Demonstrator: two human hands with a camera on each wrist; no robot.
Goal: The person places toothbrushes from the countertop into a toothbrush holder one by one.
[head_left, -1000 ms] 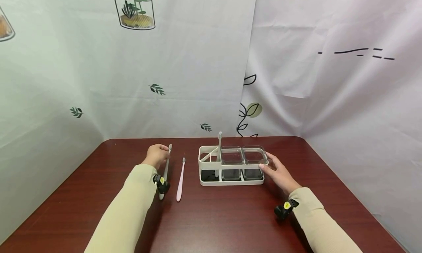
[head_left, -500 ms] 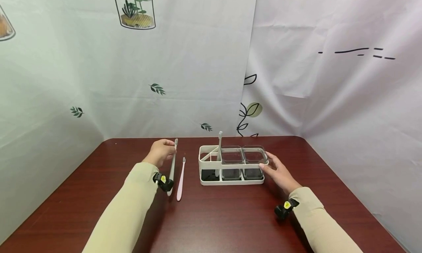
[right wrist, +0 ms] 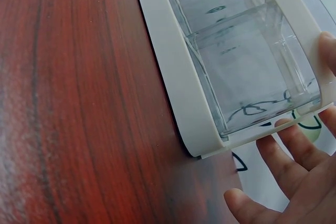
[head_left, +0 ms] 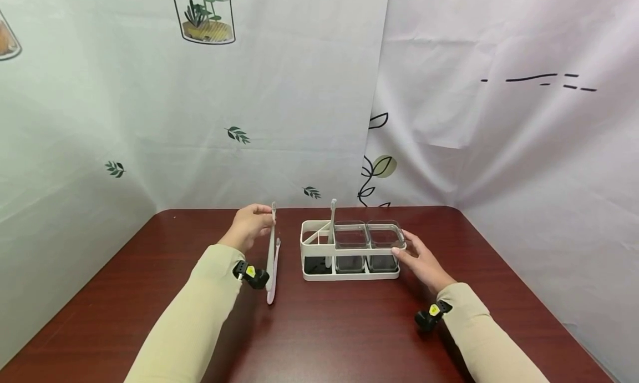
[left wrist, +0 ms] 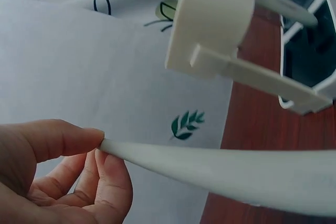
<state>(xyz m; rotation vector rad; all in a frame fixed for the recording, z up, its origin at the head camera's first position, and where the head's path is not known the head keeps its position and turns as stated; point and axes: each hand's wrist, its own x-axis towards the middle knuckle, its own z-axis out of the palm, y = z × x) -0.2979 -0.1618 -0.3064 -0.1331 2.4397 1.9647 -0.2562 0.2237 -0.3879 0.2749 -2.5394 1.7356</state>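
In the head view my left hand (head_left: 249, 226) pinches a whitish toothbrush (head_left: 271, 261) near its head between thumb and fingers. Its handle hangs down, overlapping the pink toothbrush (head_left: 270, 300) lying on the table. The left wrist view shows the pinch on the thin neck, with the thick handle (left wrist: 252, 174) close to the camera. A white toothbrush holder (head_left: 359, 277) stands to the right, another pale toothbrush (head_left: 332, 213) upright in it. My right hand (head_left: 424, 262) grips the holder's right end, thumb on the front of the upper rim and fingers around the side.
Two clear cups, a left one (head_left: 351, 236) and a right one (head_left: 386, 236), sit in the holder. Its left part has a slanted divider (head_left: 317, 234). The dark red wooden table (head_left: 349, 327) ends at a white patterned cloth (head_left: 279, 94).
My left hand has lifted the whitish toothbrush and moved it right and slightly up, over the pink one. My right hand and the holder have stayed put.
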